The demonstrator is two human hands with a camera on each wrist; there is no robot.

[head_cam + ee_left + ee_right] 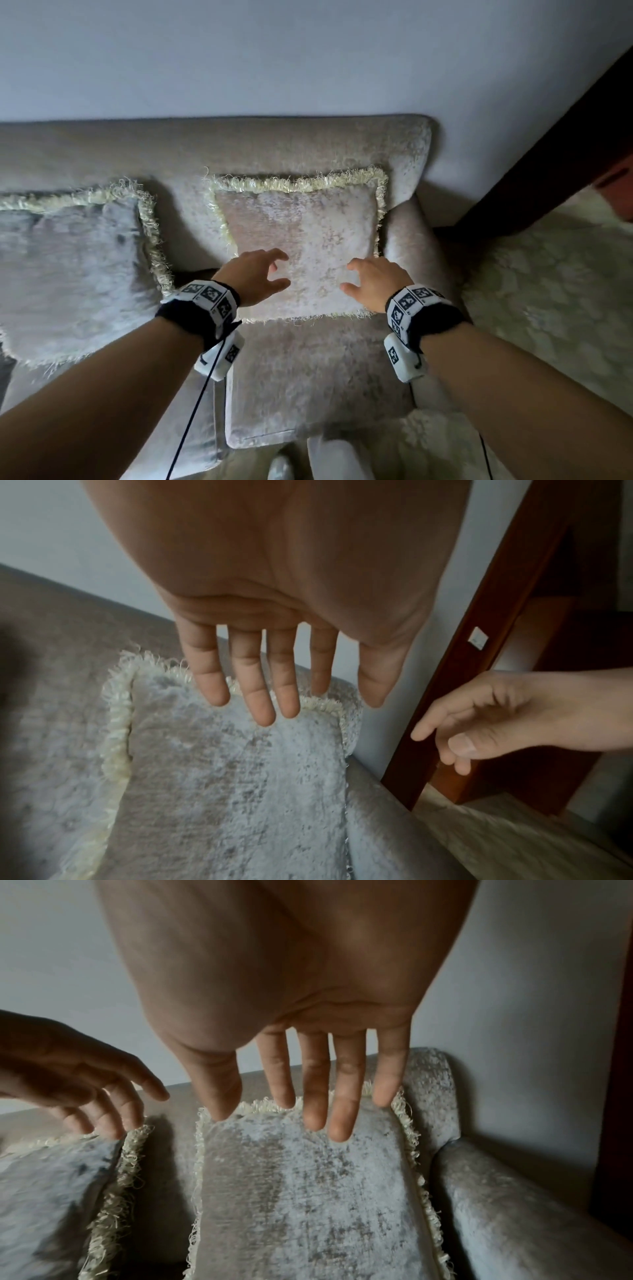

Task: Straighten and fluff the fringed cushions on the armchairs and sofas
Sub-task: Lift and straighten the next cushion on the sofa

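Hands (317, 279) spread, palms down, over fringed cushion (308, 222).

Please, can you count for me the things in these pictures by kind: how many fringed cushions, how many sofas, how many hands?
Fringed cushions: 2 (right cushion, left cushion)
Sofas: 1 (sofa)
Hands: 2 (left hand, right hand), both open, holding nothing
Total: 5
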